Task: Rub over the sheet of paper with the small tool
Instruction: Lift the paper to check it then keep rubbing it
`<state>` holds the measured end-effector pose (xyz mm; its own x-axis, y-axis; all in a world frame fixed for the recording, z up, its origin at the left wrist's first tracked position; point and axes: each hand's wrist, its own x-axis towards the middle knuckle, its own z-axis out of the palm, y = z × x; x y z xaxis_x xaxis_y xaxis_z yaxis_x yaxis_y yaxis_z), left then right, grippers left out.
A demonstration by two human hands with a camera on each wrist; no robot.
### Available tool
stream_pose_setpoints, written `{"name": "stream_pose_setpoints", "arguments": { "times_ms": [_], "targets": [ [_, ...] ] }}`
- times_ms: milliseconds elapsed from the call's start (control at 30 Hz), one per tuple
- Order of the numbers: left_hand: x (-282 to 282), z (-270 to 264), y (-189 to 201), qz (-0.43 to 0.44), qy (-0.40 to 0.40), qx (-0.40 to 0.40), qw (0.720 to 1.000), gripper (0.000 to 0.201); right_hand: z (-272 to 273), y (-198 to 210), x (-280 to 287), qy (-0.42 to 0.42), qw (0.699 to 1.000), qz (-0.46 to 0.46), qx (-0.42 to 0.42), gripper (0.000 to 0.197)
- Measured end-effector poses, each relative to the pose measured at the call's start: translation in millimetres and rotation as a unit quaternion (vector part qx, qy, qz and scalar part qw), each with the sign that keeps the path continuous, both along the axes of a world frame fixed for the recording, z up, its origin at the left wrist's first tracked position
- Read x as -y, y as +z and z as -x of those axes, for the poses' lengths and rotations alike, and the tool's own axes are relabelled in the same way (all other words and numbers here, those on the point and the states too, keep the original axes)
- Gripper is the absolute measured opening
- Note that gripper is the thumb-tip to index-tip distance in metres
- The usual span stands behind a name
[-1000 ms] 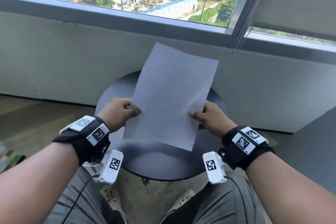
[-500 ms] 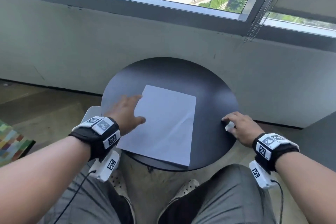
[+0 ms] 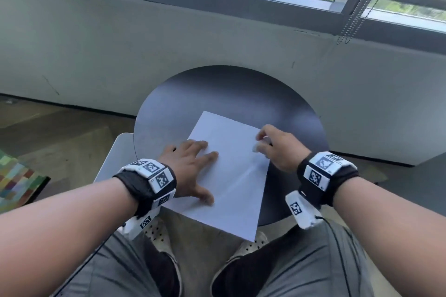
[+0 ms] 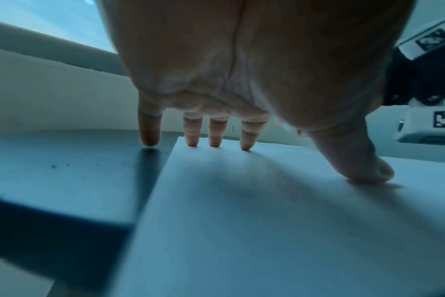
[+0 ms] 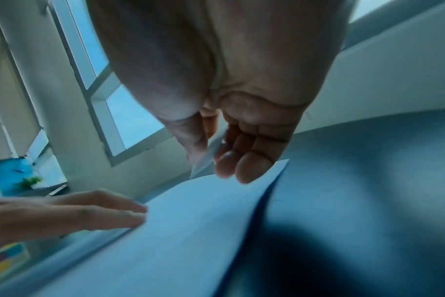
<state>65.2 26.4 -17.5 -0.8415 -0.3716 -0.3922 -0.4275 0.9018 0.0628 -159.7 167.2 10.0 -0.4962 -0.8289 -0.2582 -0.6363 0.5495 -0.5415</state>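
Observation:
A white sheet of paper (image 3: 231,176) lies flat on a round dark table (image 3: 229,94), its near corner hanging over the table's front edge. My left hand (image 3: 193,166) presses flat on the sheet's left side; in the left wrist view its fingertips (image 4: 215,140) and thumb touch the sheet of paper (image 4: 267,221), the little finger on the table. My right hand (image 3: 272,147) hovers over the sheet's right edge and pinches a small white tool (image 3: 256,147). In the right wrist view the small white tool (image 5: 207,158) sits between thumb and fingers, just above the paper (image 5: 191,231).
A grey wall (image 3: 169,55) and a window frame rise just behind the table. A white chair edge (image 3: 113,154) shows at the table's left. My knees and shoes (image 3: 251,246) are under the front edge. A colourful mat (image 3: 17,183) lies on the floor at left.
The sheet went from held up in both hands to lying flat on the table. My left hand spread wider on it. My right hand took the white tool from the table's right and moved over the sheet's edge.

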Motion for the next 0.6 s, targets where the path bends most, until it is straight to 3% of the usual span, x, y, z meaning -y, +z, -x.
{"name": "stream_pose_setpoints", "arguments": {
  "times_ms": [100,300,367,500,567,600],
  "targets": [
    [5.4,5.9,6.4,0.005,-0.019,0.006,1.000,0.112,-18.9,-5.6,28.1,0.026,0.999,-0.001,0.042,0.015],
    [7.9,21.0,10.1,0.030,-0.033,0.051,0.998,0.128,-26.1,-21.7,55.2,-0.027,0.999,-0.039,-0.022,0.016],
    [6.6,25.7,12.3,0.016,-0.035,0.078,0.996,0.135,-38.5,-18.7,48.9,0.022,0.997,-0.047,-0.054,0.018],
    [9.0,28.9,12.2,0.003,-0.044,0.087,0.995,0.138,-72.6,-14.1,24.3,0.270,0.959,-0.070,-0.049,0.020],
    [11.0,29.2,11.6,0.005,-0.052,0.094,0.994,0.138,-66.7,-15.3,24.5,0.282,0.953,-0.088,-0.062,0.020],
    [11.9,30.3,12.0,0.003,-0.054,0.102,0.993,0.138,-55.0,-16.9,30.5,0.230,0.966,-0.089,-0.077,0.020]
  ]
}}
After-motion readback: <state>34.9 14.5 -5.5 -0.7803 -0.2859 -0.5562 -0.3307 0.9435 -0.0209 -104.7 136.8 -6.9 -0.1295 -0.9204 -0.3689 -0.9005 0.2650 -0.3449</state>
